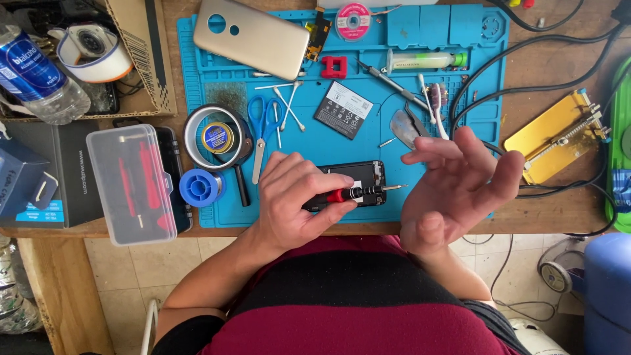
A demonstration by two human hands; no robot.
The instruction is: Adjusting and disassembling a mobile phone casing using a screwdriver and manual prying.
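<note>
My left hand (pixel 296 200) grips a small screwdriver (pixel 360 192) with a black and red handle, its tip pointing right. Under it lies an opened black phone (pixel 368 172) on the blue work mat (pixel 434 135). My right hand (pixel 457 187) hovers open at the right of the phone, palm turned up, fingers spread, holding nothing. Part of the phone is hidden by my left hand.
On the mat lie a gold phone back cover (pixel 253 36), a phone battery (pixel 343 109), blue-handled scissors (pixel 261 128), cotton swabs (pixel 286 102), tweezers (pixel 402 128), a syringe tube (pixel 424 61) and a solder wick spool (pixel 353 21). A clear tool case (pixel 131 184) sits left; a yellow holder (pixel 559 135) right.
</note>
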